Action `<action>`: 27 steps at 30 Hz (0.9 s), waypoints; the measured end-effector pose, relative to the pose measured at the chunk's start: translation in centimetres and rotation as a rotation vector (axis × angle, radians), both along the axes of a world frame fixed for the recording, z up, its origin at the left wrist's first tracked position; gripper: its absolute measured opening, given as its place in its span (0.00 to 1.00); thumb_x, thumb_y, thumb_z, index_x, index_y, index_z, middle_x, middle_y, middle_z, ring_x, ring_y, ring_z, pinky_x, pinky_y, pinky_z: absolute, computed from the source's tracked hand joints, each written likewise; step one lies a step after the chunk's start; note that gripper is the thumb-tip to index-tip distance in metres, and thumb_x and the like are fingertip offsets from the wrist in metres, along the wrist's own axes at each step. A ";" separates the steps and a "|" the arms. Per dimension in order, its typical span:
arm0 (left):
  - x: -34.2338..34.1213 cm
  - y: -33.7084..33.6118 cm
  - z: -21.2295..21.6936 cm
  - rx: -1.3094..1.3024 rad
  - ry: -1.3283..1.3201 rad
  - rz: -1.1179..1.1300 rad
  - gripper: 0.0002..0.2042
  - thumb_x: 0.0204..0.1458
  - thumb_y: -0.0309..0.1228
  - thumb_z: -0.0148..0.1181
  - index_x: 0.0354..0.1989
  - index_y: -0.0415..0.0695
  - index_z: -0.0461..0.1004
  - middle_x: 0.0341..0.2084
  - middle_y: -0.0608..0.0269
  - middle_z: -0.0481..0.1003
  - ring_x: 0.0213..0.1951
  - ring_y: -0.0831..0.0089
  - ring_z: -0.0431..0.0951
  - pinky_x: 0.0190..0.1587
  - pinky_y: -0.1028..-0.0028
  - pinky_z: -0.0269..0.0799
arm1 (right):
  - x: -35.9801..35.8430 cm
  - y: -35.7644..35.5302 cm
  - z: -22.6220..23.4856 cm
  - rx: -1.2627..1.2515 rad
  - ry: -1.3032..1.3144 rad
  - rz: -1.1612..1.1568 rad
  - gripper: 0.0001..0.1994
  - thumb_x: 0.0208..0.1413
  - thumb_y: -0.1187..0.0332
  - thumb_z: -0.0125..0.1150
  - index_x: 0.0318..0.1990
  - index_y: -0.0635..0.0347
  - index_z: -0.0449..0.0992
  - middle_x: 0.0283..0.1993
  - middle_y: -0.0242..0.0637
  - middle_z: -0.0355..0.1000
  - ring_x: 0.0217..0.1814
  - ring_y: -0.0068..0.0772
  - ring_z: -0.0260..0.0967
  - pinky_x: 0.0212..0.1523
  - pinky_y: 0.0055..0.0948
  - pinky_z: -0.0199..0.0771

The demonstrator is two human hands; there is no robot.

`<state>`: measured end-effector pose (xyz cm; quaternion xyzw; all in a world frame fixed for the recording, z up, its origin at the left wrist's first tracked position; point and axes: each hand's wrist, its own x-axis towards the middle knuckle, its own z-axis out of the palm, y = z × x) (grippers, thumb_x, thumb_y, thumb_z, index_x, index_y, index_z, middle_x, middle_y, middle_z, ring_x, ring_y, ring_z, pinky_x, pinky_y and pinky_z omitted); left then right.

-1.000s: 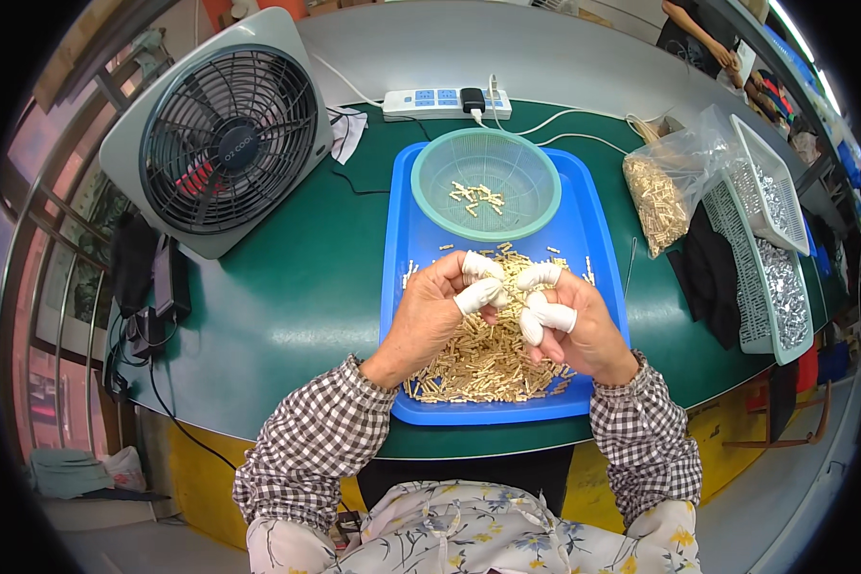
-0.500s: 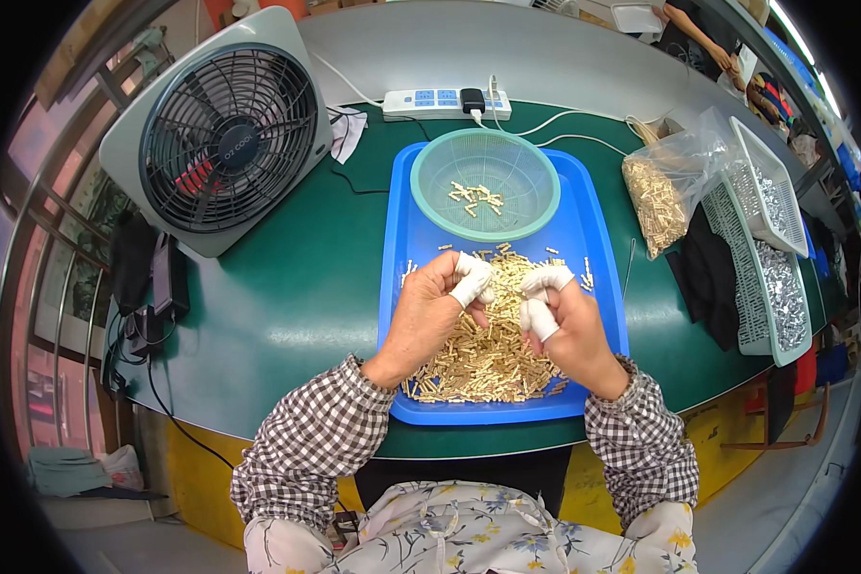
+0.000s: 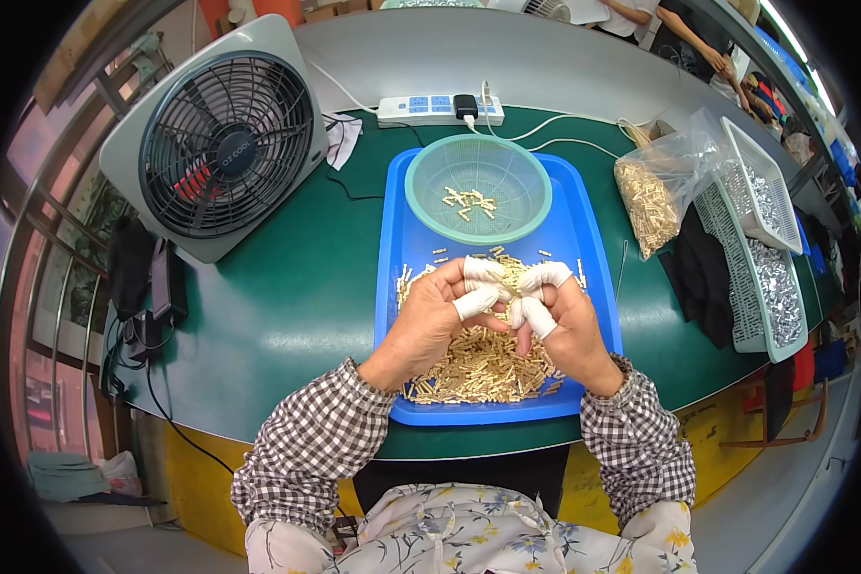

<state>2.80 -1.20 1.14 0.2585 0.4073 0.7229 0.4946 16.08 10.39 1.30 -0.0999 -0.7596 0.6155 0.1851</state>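
Observation:
Over a blue tray (image 3: 386, 316), my two hands meet at the fingertips. My left hand (image 3: 432, 316) is closed in a pinch, with white finger cots on thumb and forefinger. My right hand (image 3: 576, 330), with similar white covers, pinches against it from the other side. Whatever lies between the fingertips is too small and covered to make out. Beneath them spreads a heap of small brass-coloured cylindrical pieces (image 3: 483, 376). At the tray's far end rests a pale green mesh basket (image 3: 478, 236) with several of the same pieces (image 3: 470, 200) inside.
A large grey fan (image 3: 234, 153) stands at the left, beside a black adapter (image 3: 167, 287). Behind the tray is a power strip (image 3: 421, 110) with cables. At right are a bag of brass pieces (image 3: 648, 206), a black cloth (image 3: 706, 287) and baskets of silvery parts (image 3: 777, 287).
My left hand has moved right and its fingertips now meet those of my right hand; before, a gap lay between them. The whole view has shifted slightly.

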 end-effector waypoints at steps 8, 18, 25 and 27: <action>-0.6 0.0 -1.0 0.008 0.039 -0.015 0.10 0.54 0.24 0.49 0.44 0.36 0.66 0.32 0.59 0.73 0.31 0.76 0.75 0.30 0.79 0.76 | -0.2 0.3 -0.2 -0.097 -0.015 0.036 0.09 0.56 0.79 0.41 0.44 0.63 0.56 0.29 0.39 0.67 0.20 0.23 0.66 0.20 0.17 0.66; -0.7 -0.1 -0.7 0.031 0.054 -0.021 0.10 0.54 0.24 0.49 0.44 0.35 0.67 0.32 0.59 0.73 0.31 0.77 0.74 0.29 0.80 0.76 | -0.2 0.1 0.0 -0.148 -0.035 0.063 0.09 0.57 0.79 0.41 0.45 0.63 0.55 0.28 0.38 0.67 0.20 0.23 0.66 0.21 0.18 0.66; -0.5 0.2 -1.1 -0.034 0.106 0.062 0.07 0.54 0.26 0.50 0.38 0.36 0.69 0.27 0.60 0.73 0.27 0.78 0.74 0.26 0.79 0.75 | -0.3 -0.2 -0.3 0.127 -0.026 0.021 0.10 0.56 0.78 0.43 0.45 0.64 0.56 0.27 0.37 0.67 0.19 0.23 0.66 0.20 0.18 0.65; -0.4 0.2 -1.4 -0.043 0.111 0.077 0.07 0.54 0.26 0.50 0.38 0.36 0.69 0.27 0.61 0.73 0.27 0.78 0.74 0.25 0.79 0.75 | -0.3 -0.3 -0.6 0.216 -0.026 0.008 0.09 0.56 0.78 0.43 0.44 0.64 0.56 0.26 0.37 0.68 0.18 0.22 0.65 0.20 0.18 0.65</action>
